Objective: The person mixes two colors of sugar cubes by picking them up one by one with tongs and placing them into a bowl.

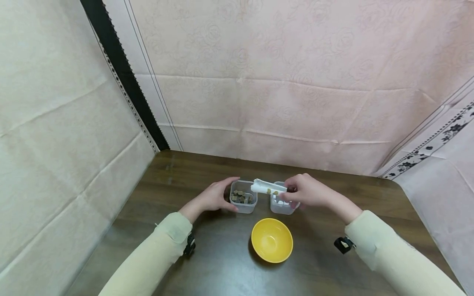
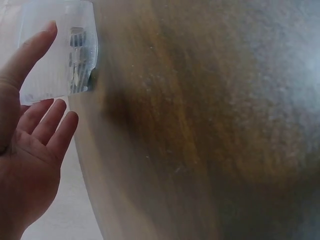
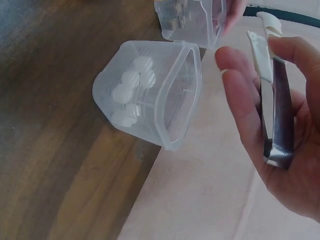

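Observation:
My left hand [image 1: 212, 198] holds a clear plastic container [image 1: 245, 210] between thumb and index finger, at its left side. Small brown cubes [image 1: 242, 198] lie inside. In the left wrist view, the thumb lies along the container's wall, the other fingers spread below. My right hand [image 1: 309, 191] grips metal tongs [image 3: 277, 112] with white tips [image 1: 266, 187], which point left above the gap between the containers. The tips stand slightly apart in the right wrist view, with nothing seen between them. Beneath that hand stands a second clear container [image 3: 175, 112] holding several white pieces [image 3: 131, 85].
A yellow bowl [image 1: 272, 240] sits on the brown wooden table [image 1: 214, 263], nearer to me than the containers. Pale patterned cloth [image 1: 281, 102] hangs behind the table and at its sides. Both wrists carry small black devices [image 1: 343, 245].

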Tool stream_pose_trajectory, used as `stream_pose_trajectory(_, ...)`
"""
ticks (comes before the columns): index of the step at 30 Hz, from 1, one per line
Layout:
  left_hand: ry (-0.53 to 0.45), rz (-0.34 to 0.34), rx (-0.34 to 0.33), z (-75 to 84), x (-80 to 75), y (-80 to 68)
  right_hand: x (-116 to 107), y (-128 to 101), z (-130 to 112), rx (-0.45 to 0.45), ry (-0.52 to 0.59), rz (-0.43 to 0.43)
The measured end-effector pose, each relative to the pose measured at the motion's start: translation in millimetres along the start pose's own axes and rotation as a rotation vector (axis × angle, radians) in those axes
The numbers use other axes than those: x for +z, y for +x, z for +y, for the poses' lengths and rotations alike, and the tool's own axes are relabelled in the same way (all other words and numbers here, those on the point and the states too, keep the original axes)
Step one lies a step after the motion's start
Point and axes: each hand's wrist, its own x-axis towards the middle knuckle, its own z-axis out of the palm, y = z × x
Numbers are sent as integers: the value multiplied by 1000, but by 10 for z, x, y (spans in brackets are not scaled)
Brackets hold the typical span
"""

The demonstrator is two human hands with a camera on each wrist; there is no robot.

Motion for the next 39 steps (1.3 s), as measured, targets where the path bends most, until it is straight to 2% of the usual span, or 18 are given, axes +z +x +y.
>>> stream_pose_trajectory(7, -25, 13, 1, -19, 16, -8, 48, 167, -147, -7, -262, 23)
stream_pose_trajectory(15, -74, 9, 4, -56, 27, -11, 98, 376, -298, -127, -510, 60)
stream_pose_trajectory(22, -145, -3, 4, -47, 28, -27, 133, 501, -434, -105, -609, 39)
stream_pose_trajectory(29, -189, 5, 45, -51, 37, -31, 143, 577, -545, -66, -705, 16)
stream_pose_trajectory(39, -228, 2, 25, -82, 65, -21, 201, 667, -665, -32, -829, -4)
